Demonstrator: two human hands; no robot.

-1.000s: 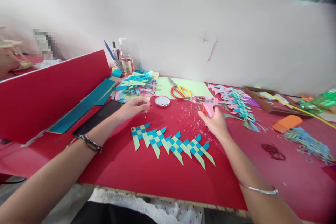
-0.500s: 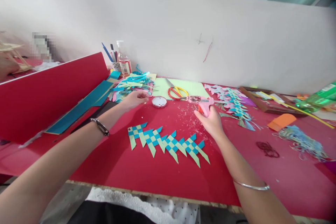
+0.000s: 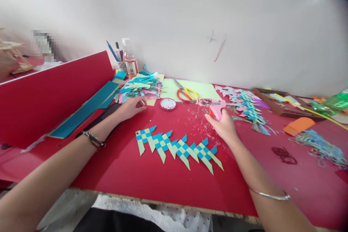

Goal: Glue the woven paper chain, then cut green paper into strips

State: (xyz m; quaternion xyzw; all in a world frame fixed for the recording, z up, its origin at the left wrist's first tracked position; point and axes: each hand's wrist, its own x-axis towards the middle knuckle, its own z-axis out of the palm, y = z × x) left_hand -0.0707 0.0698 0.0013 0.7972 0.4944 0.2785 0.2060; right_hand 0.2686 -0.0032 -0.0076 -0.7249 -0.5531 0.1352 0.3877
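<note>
Gripping pink glue gun [image 3: 217,108] in right hand [image 3: 225,125], with fingers [image 3: 212,121] wrapped round it, just beyond right half of woven paper chain [image 3: 181,148] on red counter [image 3: 152,179]. Holding left hand [image 3: 131,108] beyond chain's left end, with fingers loosely curled, half spread, around nothing visible. Also seeing round lid [image 3: 168,104], then scissors [image 3: 181,87], beyond chain's middle.

Left hand [image 3: 132,108] has drawn back leftward over the last half second; I note a wider gap to the white lid [image 3: 168,104]. A cream paper piece [image 3: 151,102], previously masked by the fingers, now shows. Left forearm [image 3: 67,163] covers more of the dark flat slab [image 3: 104,118] than one second ago. My view has tipped slightly down and left since the half-second frame.
</note>
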